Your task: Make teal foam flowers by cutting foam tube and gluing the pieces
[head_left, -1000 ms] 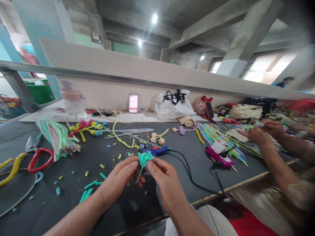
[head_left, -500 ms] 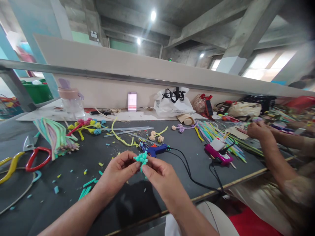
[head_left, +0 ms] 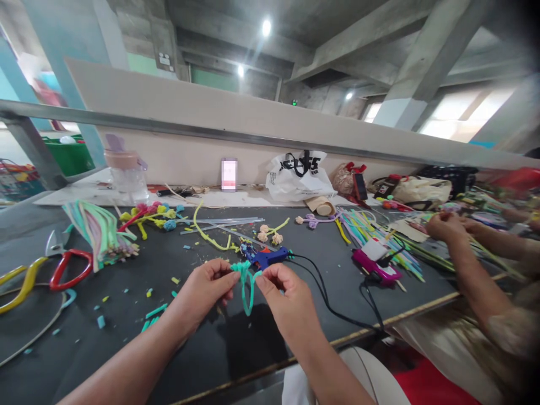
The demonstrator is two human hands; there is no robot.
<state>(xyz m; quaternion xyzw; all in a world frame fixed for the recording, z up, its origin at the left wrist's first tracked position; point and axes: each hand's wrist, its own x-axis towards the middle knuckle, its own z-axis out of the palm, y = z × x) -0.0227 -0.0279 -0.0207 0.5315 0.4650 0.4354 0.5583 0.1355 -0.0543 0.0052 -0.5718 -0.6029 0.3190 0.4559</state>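
Note:
A teal pipe cleaner [head_left: 247, 301] hangs in a loop between my hands, with a bunched, knobbly part at its top left. My left hand [head_left: 214, 284] pinches the bunched part between thumb and fingers. On the other side, my right hand [head_left: 280, 289] pinches the right end of the loop. Just behind my hands a blue glue gun [head_left: 268, 257] lies on the dark table [head_left: 312, 337]. Short teal pieces [head_left: 155, 312] lie left of my left forearm.
Scissors [head_left: 70, 270] with red and yellow handles and a bundle of pastel pipe cleaners [head_left: 99, 233] lie left. A black cord [head_left: 327, 298] runs right, near a magenta glue gun [head_left: 377, 266]. A co-worker's arms [head_left: 468, 259] reach in at right. A bottle [head_left: 126, 174] stands behind.
My hands have moved slightly apart. The teal piece, compact between my fingers before, now shows a long loop hanging below. The view has shifted slightly.

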